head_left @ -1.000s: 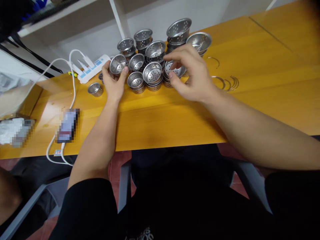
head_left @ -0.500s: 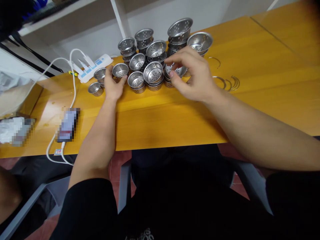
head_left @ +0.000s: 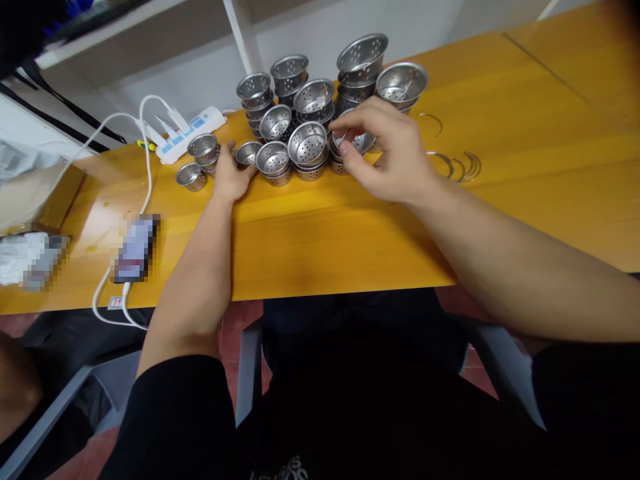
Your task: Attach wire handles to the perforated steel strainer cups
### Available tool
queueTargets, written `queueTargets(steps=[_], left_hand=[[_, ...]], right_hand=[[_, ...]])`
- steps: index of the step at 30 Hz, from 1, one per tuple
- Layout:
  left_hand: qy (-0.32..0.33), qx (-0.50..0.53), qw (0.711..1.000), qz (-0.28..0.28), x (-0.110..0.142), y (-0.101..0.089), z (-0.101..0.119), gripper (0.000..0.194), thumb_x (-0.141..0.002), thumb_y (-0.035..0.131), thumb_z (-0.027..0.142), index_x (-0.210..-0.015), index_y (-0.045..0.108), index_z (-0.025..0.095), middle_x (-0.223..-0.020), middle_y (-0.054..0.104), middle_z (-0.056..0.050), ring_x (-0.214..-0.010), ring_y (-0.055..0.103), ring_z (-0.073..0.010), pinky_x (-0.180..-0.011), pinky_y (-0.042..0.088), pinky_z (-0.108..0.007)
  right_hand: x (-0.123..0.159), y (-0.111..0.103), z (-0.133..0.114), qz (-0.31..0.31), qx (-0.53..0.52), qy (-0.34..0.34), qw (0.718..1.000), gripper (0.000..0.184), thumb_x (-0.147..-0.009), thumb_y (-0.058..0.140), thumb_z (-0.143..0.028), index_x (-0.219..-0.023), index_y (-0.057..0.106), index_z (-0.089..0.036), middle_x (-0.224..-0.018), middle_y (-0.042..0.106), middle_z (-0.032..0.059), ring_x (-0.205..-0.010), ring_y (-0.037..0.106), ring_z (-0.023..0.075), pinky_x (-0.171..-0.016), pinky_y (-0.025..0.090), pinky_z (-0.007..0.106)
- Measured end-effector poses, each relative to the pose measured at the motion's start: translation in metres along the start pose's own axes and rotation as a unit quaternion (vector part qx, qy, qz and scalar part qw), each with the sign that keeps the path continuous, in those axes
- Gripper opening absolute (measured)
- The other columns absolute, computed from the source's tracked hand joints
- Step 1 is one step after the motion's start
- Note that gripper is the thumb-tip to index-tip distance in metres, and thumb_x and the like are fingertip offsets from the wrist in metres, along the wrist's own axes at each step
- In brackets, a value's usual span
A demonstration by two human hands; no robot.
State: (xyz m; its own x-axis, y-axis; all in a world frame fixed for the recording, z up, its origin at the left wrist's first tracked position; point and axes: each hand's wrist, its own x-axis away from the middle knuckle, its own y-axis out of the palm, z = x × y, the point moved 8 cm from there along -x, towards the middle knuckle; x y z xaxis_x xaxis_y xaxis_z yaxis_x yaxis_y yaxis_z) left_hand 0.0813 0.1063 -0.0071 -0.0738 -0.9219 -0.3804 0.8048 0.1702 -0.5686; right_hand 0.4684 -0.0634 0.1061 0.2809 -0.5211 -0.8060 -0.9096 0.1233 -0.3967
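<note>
Several perforated steel strainer cups stand in stacks at the far middle of the orange table. My left hand rests on the table with its fingers round a small steel cup at the left end of the cluster. My right hand hovers over a strainer stack, thumb and fingers pinched at the top cup's rim. Two more small cups stand left of my left hand.
Thin wire rings lie right of the cups. A white power strip with cables sits at the back left, a phone near the front edge. A white shelf post rises behind the table.
My left hand has lowered the small cup from a raised, tilted hold down onto the table. My right hand has stayed over the same stack, shifting only slightly.
</note>
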Motion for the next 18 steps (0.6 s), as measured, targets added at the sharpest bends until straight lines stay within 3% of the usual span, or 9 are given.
queueTargets(steps=[4,7,9,11,12,15,16,18], left_hand=[[-0.018,-0.032,0.999,0.016,0.004,-0.007,0.016,0.1,-0.076,0.115,0.025,-0.159,0.06,0.02,-0.166,0.07,-0.022,-0.159,0.07,-0.0456,-0.146,0.053,-0.072],[0.003,-0.066,0.997,0.046,0.006,-0.026,0.046,0.068,-0.094,0.105,0.039,-0.145,0.064,0.021,-0.155,0.075,-0.015,-0.142,0.075,-0.0363,-0.139,0.058,-0.065],[0.039,-0.102,0.988,0.113,0.009,-0.05,0.071,0.052,-0.109,0.094,0.05,-0.137,0.06,0.022,-0.149,0.075,-0.007,-0.131,0.071,-0.0227,-0.134,0.057,-0.056],[0.076,-0.143,0.963,0.214,0.016,-0.076,0.089,0.057,-0.11,0.092,0.059,-0.138,0.056,0.026,-0.153,0.07,-0.003,-0.137,0.064,-0.0194,-0.135,0.051,-0.051],[0.079,-0.157,0.949,0.262,0.02,-0.087,0.09,0.068,-0.104,0.096,0.066,-0.14,0.053,0.027,-0.156,0.069,-0.004,-0.144,0.061,-0.0208,-0.136,0.048,-0.051],[0.0,-0.154,0.933,0.326,0.022,-0.105,0.053,0.117,-0.07,0.107,0.093,-0.145,0.048,0.026,-0.163,0.071,-0.008,-0.156,0.06,-0.0271,-0.135,0.04,-0.052],[-0.031,-0.146,0.939,0.311,0.017,-0.105,0.033,0.123,-0.064,0.105,0.099,-0.144,0.049,0.024,-0.161,0.074,-0.009,-0.154,0.064,-0.0267,-0.13,0.041,-0.052],[-0.033,-0.117,0.957,0.263,0.005,-0.103,-0.002,0.107,-0.07,0.093,0.106,-0.125,0.05,0.025,-0.137,0.085,-0.004,-0.148,0.071,-0.0195,-0.116,0.04,-0.049]], right_hand=[[0.0,-0.001,0.0,0.004,-0.006,-0.002,1.0,0.037,-0.119,0.065,-0.068,-0.134,0.084,-0.039,-0.121,0.084,0.0121,-0.108,0.075,0.0348,-0.106,0.065,0.058],[-0.001,0.0,0.003,-0.004,-0.005,0.024,1.0,0.041,-0.117,0.066,-0.074,-0.133,0.083,-0.041,-0.122,0.084,0.0106,-0.11,0.073,0.0347,-0.11,0.065,0.058],[-0.001,-0.001,0.004,-0.005,-0.005,0.039,0.999,0.043,-0.114,0.066,-0.077,-0.131,0.083,-0.042,-0.121,0.083,0.0097,-0.112,0.072,0.0349,-0.112,0.064,0.058],[-0.001,-0.001,0.005,-0.007,-0.005,0.05,0.999,0.043,-0.112,0.067,-0.079,-0.13,0.083,-0.043,-0.121,0.083,0.009,-0.113,0.071,0.0357,-0.114,0.064,0.059],[-0.001,-0.001,0.005,-0.008,-0.006,0.055,0.998,0.042,-0.112,0.068,-0.079,-0.13,0.083,-0.044,-0.122,0.083,0.0085,-0.114,0.071,0.0362,-0.115,0.064,0.06],[0.0,0.0,0.008,-0.01,-0.017,0.065,0.998,0.039,-0.11,0.07,-0.078,-0.13,0.084,-0.047,-0.122,0.084,0.007,-0.115,0.071,0.037,-0.116,0.063,0.061],[0.0,0.0,0.009,-0.008,-0.021,0.065,0.998,0.039,-0.11,0.07,-0.078,-0.13,0.084,-0.047,-0.121,0.084,0.0068,-0.114,0.071,0.037,-0.115,0.063,0.061],[0.0,0.0,0.011,-0.005,-0.025,0.06,0.998,0.04,-0.111,0.068,-0.079,-0.129,0.084,-0.047,-0.12,0.084,0.0073,-0.112,0.071,0.0364,-0.114,0.064,0.06]])
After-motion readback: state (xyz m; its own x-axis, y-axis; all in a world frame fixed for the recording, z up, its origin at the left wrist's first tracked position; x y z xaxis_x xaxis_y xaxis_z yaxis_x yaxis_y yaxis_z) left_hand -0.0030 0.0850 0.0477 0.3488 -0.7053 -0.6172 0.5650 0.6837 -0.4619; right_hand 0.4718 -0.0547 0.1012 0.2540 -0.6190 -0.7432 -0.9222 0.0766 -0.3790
